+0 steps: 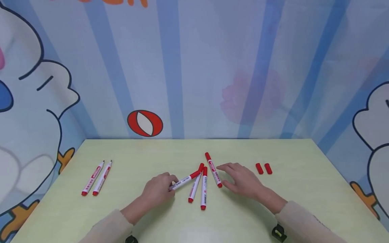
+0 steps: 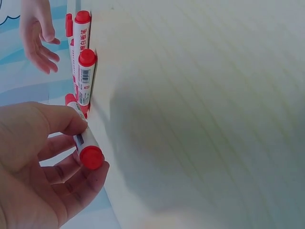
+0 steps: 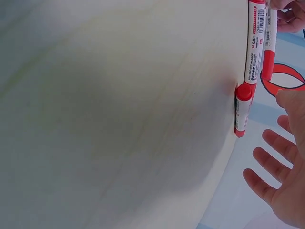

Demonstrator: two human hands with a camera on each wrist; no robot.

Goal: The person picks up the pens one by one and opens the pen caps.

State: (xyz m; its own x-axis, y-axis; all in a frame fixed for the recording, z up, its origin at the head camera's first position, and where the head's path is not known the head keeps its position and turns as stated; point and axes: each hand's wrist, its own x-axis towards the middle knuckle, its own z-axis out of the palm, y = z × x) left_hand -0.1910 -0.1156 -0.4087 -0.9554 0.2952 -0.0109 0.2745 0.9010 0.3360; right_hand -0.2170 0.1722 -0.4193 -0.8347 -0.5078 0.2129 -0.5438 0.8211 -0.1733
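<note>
My left hand (image 1: 159, 190) pinches a capped whiteboard marker (image 1: 181, 183) near its tail end, thumb against fingers. In the left wrist view the red tail of this marker (image 2: 91, 157) points toward the camera. Its red cap lies over or near the caps of two other capped markers, a slanted one (image 1: 195, 189) and an upright-lying one (image 1: 204, 190). My right hand (image 1: 243, 180) holds nothing; its fingers are spread and relaxed beside another capped marker (image 1: 214, 171). In the right wrist view those fingers (image 3: 276, 164) stand apart from that marker (image 3: 242, 112).
Two uncapped markers (image 1: 92, 178) (image 1: 102, 178) lie side by side at the left of the pale table (image 1: 146, 152). Two loose red caps (image 1: 259, 168) (image 1: 268, 168) lie to the right of my right hand. A printed backdrop (image 1: 200, 67) rises behind the table's far edge.
</note>
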